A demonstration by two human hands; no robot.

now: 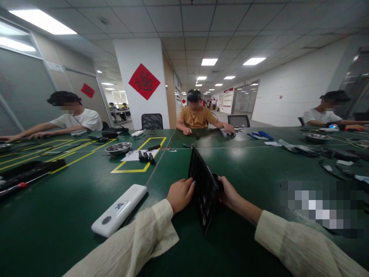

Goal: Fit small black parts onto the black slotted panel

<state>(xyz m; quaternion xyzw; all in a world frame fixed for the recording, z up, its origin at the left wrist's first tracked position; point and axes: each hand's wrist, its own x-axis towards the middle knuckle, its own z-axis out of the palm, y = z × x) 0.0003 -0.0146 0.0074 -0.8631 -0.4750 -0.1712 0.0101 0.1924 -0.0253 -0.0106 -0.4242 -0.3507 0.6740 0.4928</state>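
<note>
A black, flat rectangular panel (205, 192) stands tilted on edge above the table, directly before me. Its left-facing side has recesses and small pale spots that I cannot make out. My left hand (181, 195) has its fingers closed against that side, near the panel's middle. On the opposite side, my right hand (230, 191) grips the panel near a dark part jutting from its back; some of its fingers are hidden. Left of my left hand lies a white, rounded oblong device (119, 211) with a dark round spot and a number on top.
The green table (170, 246) carries a metal bowl (118, 148), black parts (146, 157) on white paper, and yellow tape (127, 171). A long tool with a red part (22, 185) lies left. Cables and bags (296, 148) lie right. Three people sit around the table.
</note>
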